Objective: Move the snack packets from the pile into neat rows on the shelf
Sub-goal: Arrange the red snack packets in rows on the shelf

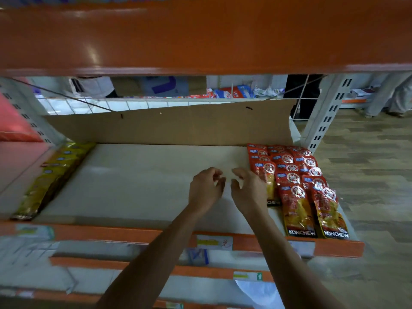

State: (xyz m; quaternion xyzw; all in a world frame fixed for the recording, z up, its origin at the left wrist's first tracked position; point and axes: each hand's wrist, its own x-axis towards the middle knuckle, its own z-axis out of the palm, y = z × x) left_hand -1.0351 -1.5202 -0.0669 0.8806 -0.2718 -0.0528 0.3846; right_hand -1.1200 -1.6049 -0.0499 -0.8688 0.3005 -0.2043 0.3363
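Note:
Red snack packets [298,188] lie in overlapping rows at the right end of the white shelf [138,181]. My right hand [247,190] hovers just left of the innermost row, fingers loosely curled and holding nothing. My left hand [206,188] is beside it over the bare shelf, also loosely curled and empty. The two hands are a small gap apart. No loose pile of packets is in view.
Yellow packets [51,177] lie in a row along the shelf's left end. A cardboard sheet [169,126] stands at the back. An orange beam [200,36] hangs overhead, and an orange front rail [334,247] carries price tags. Wooden floor lies to the right.

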